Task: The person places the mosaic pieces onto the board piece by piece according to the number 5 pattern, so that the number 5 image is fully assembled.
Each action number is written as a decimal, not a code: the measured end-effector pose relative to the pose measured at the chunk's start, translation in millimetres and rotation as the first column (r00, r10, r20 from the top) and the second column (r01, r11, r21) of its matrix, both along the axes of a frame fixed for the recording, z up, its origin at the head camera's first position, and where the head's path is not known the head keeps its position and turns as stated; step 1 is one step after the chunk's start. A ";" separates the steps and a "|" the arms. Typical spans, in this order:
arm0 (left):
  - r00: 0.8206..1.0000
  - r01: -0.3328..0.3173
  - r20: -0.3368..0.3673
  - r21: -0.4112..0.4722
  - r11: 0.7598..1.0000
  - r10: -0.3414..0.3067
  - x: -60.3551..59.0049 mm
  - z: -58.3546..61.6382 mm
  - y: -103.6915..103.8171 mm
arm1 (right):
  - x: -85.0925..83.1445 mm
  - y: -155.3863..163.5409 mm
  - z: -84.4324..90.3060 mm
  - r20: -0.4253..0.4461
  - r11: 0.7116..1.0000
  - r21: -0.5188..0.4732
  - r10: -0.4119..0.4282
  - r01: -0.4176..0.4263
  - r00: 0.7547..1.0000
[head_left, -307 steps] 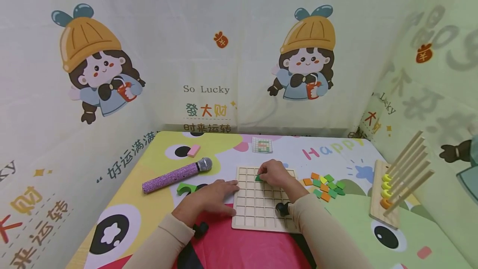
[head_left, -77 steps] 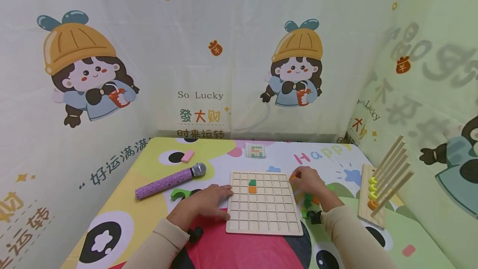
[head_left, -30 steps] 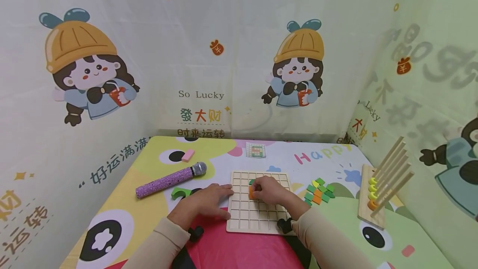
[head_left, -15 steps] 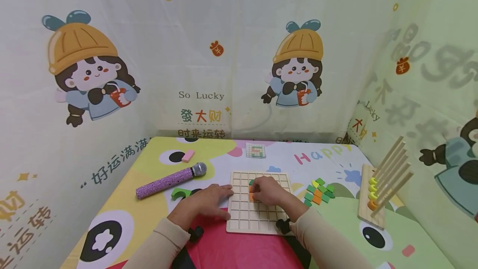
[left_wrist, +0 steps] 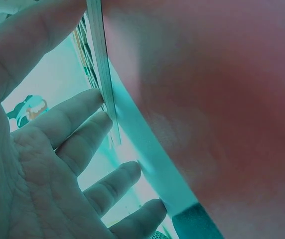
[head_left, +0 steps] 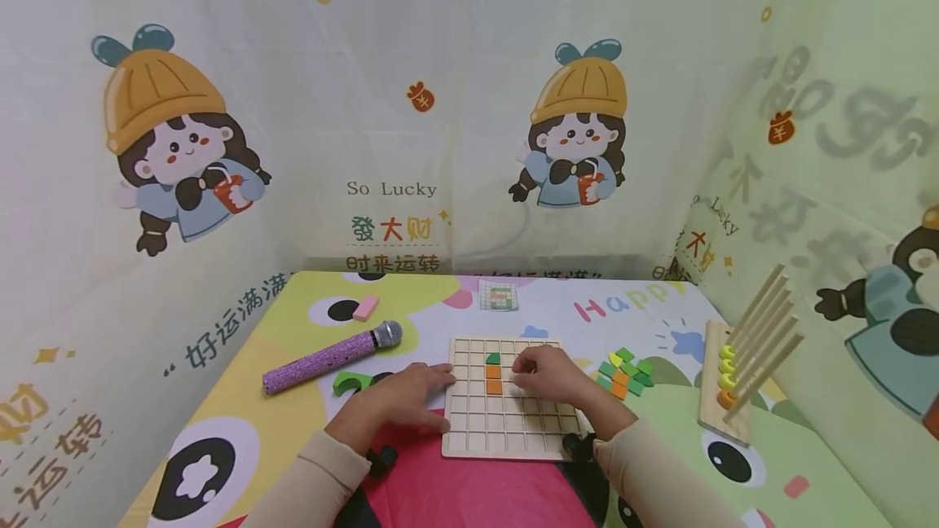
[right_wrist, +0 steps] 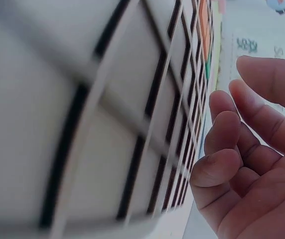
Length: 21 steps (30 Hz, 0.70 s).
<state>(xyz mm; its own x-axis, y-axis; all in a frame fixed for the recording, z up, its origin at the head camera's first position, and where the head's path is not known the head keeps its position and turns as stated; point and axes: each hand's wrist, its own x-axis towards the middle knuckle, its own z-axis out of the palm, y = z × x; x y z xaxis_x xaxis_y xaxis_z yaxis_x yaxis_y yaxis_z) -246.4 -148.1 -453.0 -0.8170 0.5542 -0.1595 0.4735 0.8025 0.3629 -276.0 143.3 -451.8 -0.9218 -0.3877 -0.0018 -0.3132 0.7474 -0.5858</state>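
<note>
A wooden grid board (head_left: 469, 422) lies on the table in front of me. In one of its columns sits a green tile (head_left: 493, 358) with a curved corner, and directly below it are two orange square tiles (head_left: 494, 380). My left hand (head_left: 399, 398) touches the board's left edge with fingers spread, as the left wrist view also shows. Just right of the orange tiles, my right hand (head_left: 550, 373) hovers over the board. In the right wrist view its fingers are loosely curled, the thumb stands apart, and nothing is between them.
A loose pile of green, orange and yellow tiles (head_left: 622, 373) lies right of the board. Farther right stands a wooden peg rack (head_left: 722, 418) with rings. A small printed grid card (head_left: 499, 297) lies behind. Leftward are a purple microphone (head_left: 323, 361), green arch block (head_left: 350, 382) and pink block (head_left: 366, 308).
A second orange tile now sits below the first, brought from the right-hand pile by my right hand. That hand has let go and moved right. My left hand stays at the board edge.
</note>
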 end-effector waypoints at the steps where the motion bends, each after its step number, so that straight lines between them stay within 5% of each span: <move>1: 1.000 0.001 0.003 0.002 1.000 -0.001 0.7 1.0 0.4 | 1.8 5.5 0.1 0.002 1.000 -0.005 -0.020 0.020 1.000; 21: 1.000 0.006 0.005 0.001 1.000 -0.006 0.9 1.6 0.8 | 11.9 122.2 -5.0 0.008 0.977 -0.024 -0.212 0.212 0.977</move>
